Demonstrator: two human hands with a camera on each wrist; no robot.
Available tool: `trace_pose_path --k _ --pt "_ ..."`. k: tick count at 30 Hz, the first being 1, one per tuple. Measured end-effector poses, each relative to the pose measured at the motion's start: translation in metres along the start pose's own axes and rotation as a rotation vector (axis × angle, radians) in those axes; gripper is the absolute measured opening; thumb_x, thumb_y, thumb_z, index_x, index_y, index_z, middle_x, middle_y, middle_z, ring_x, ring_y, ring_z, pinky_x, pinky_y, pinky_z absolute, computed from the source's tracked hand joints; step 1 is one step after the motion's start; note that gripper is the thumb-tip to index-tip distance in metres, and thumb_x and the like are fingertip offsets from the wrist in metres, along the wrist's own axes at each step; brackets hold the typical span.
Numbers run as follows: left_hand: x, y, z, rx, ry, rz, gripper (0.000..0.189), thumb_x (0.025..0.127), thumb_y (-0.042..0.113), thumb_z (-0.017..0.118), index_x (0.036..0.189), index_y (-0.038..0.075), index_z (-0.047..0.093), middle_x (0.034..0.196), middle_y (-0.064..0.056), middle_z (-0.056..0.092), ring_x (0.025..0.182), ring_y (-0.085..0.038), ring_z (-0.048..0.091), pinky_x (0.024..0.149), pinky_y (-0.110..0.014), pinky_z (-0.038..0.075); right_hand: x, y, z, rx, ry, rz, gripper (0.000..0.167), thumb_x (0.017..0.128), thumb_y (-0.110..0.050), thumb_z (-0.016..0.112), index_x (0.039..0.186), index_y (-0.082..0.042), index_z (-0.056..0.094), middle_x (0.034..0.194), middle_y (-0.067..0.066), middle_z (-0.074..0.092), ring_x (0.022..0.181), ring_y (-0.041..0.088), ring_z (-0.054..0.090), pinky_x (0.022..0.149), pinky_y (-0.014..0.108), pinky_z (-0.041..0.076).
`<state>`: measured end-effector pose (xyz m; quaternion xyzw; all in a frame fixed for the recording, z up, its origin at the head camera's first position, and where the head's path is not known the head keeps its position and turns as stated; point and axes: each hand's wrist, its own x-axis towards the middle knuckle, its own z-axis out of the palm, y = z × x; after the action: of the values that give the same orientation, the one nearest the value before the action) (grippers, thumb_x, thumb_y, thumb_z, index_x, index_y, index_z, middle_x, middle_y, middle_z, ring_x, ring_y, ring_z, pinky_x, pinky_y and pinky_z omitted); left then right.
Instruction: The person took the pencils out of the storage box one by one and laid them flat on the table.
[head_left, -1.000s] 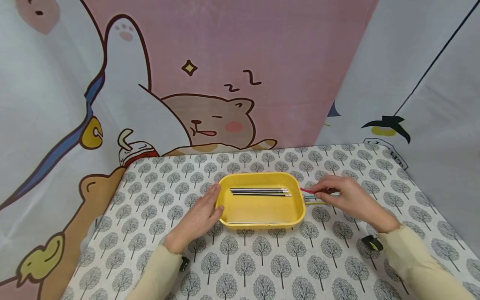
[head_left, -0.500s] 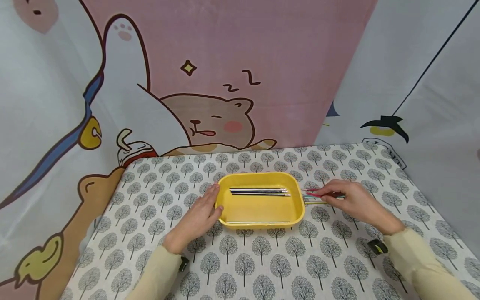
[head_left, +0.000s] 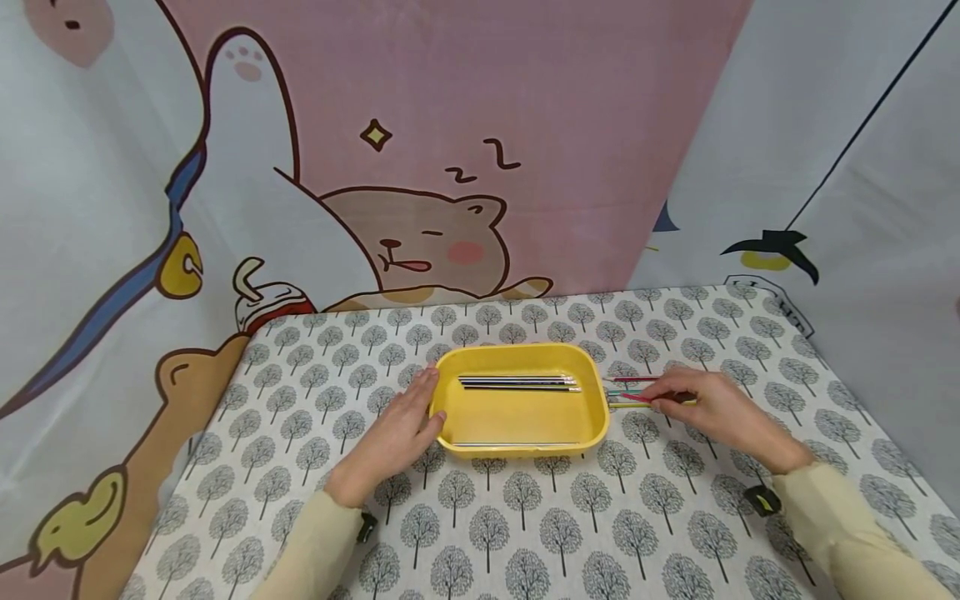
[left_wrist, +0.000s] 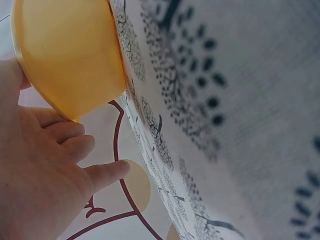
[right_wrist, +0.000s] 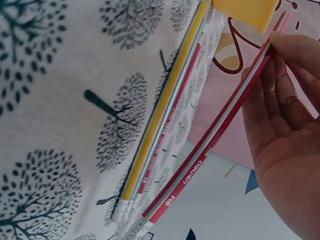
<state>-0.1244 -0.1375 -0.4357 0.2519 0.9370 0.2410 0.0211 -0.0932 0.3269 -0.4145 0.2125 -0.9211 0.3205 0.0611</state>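
My right hand [head_left: 708, 408] pinches a red pencil [right_wrist: 215, 130] marked HB between thumb and fingers, just past the right end of the yellow tray [head_left: 517, 422]. In the right wrist view the held pencil slants, its pale eraser end low. Side by side on the cloth below lie a yellow pencil [right_wrist: 165, 102], a pale teal pencil [head_left: 624, 392] and another red pencil [head_left: 634, 379], their right ends partly hidden by the hand in the head view. My left hand [head_left: 401, 433] holds the tray's left end, thumb at the rim [left_wrist: 27, 82] and fingers along the outer wall.
Inside the tray, several dark striped pencils [head_left: 517, 383] with white erasers lie together towards the back. A thin silvery pencil-like stick [head_left: 517, 444] runs along its front wall. Tree-print cloth [head_left: 525, 533] covers the table, and a cartoon-printed curtain [head_left: 600, 125] stands behind it.
My right hand has drawn the red pencil away from the tray's rim, to the right and slightly towards me. The red pencil on the cloth now shows more. The left hand and tray stay put.
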Motion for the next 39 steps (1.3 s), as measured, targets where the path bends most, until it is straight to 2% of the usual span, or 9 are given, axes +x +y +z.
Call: trace_pose_path --k 3,8,23,39 --pt "0.0 0.0 0.0 0.0 0.0 0.001 0.067 0.109 0.03 0.051 0.161 -0.001 0.023 0.169 -0.012 0.017 0.155 -0.038 0.023 0.12 -0.063 0.027 -0.001 0.002 0.002 0.001 -0.007 0.016 0.03 0.085 0.001 0.081 0.105 -0.021 0.081 0.097 -0.007 0.069 0.073 0.004 0.057 0.056 0.022 0.054" --pt "0.0 -0.001 0.0 0.0 0.004 0.001 0.068 0.108 0.03 0.052 0.161 -0.002 0.023 0.169 -0.014 0.017 0.154 -0.039 0.024 0.12 -0.064 0.027 -0.002 0.008 0.005 0.004 -0.038 0.019 0.03 0.085 0.002 0.08 0.105 -0.02 0.081 0.101 -0.005 0.072 0.082 0.003 0.061 0.065 0.022 0.059" --pt "-0.001 0.0 -0.002 0.008 -0.01 -0.005 0.068 0.109 0.031 0.05 0.162 0.0 0.021 0.169 -0.012 0.015 0.155 -0.037 0.023 0.121 -0.062 0.027 0.0 0.017 0.015 0.008 -0.108 0.002 0.027 0.086 0.0 0.08 0.104 -0.019 0.081 0.098 -0.009 0.073 0.08 0.002 0.059 0.064 0.023 0.055" --pt "0.0 -0.001 0.0 0.001 -0.005 -0.001 0.068 0.109 0.031 0.05 0.162 -0.001 0.022 0.169 -0.013 0.015 0.155 -0.038 0.023 0.121 -0.063 0.026 0.003 0.02 0.022 0.005 -0.213 0.112 0.023 0.092 -0.002 0.073 0.107 -0.018 0.081 0.101 -0.008 0.071 0.077 0.005 0.057 0.064 0.023 0.055"
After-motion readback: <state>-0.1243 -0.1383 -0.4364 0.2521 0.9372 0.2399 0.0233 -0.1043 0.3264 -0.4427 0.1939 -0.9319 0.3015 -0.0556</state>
